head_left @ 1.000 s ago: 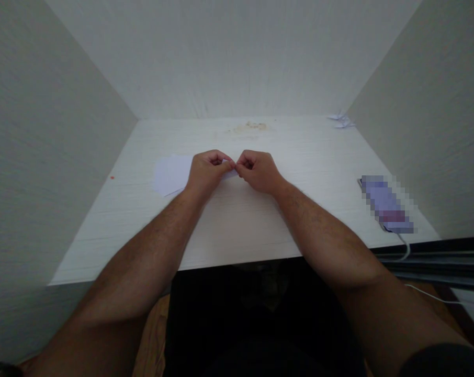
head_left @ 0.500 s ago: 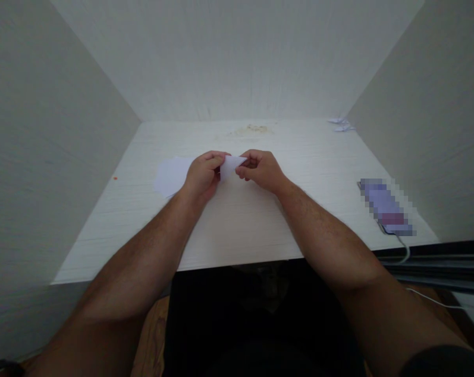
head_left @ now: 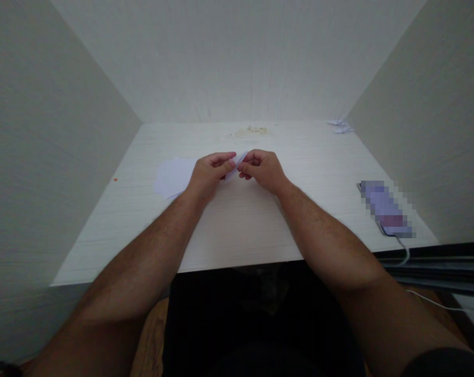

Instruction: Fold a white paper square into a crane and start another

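Both my hands meet over the middle of the white table (head_left: 245, 225), pinching a small folded piece of white paper (head_left: 234, 164) between them. My left hand (head_left: 209, 174) grips its left side with thumb and fingertips. My right hand (head_left: 262, 168) is curled and pinches its right end. The paper is tilted, its upper tip pointing up to the right. A stack of loose white sheets (head_left: 171, 175) lies flat on the table just left of my left hand, partly hidden by it.
A phone (head_left: 386, 208) with a white cable lies near the table's right edge. Small folded paper figures (head_left: 341, 125) sit in the far right corner. A brownish stain (head_left: 252, 130) marks the far middle. White partition walls close in three sides.
The folded paper, hidden between my closed fingers a second ago, was opened out wide half a second ago and is now turned to a narrow tilted strip. My hands stayed in place.
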Demonstrator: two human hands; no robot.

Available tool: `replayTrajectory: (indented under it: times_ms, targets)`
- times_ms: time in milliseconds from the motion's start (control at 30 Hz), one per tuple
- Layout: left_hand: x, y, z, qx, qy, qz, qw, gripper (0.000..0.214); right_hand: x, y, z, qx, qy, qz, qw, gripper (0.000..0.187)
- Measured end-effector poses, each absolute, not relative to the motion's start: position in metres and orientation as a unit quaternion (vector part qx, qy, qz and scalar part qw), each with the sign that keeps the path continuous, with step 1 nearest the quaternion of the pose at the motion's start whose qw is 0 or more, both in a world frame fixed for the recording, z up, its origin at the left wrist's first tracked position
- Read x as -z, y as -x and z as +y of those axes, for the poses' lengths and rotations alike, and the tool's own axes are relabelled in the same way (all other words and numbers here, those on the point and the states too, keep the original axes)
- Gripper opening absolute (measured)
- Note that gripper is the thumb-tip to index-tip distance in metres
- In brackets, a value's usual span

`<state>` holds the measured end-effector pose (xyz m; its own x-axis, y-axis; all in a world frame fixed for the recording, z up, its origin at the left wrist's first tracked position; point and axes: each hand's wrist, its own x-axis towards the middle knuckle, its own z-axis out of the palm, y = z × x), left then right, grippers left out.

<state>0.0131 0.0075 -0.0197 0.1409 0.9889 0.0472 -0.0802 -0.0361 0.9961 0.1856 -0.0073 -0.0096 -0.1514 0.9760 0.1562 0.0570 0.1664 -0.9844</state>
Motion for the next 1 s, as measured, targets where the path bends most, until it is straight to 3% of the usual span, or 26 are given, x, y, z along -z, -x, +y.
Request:
replayTrajectory:
  times_ms: [267, 1000]
  targets:
    - [0.0196, -0.0126, 0.0068, -0.469, -0.562, 0.385, 0.563, 0.060, 0.0160, -0.1850, -0.0024, -0.476, 0.421, -0.588, 0.500, 0.023]
    - [0.0187, -0.0122, 0.0050, -0.453, -0.552, 0.425, 0.556, 0.055, 0.0182, -0.1809, -0.0026, -0.437, 0.439, -0.604, 0.500, 0.008]
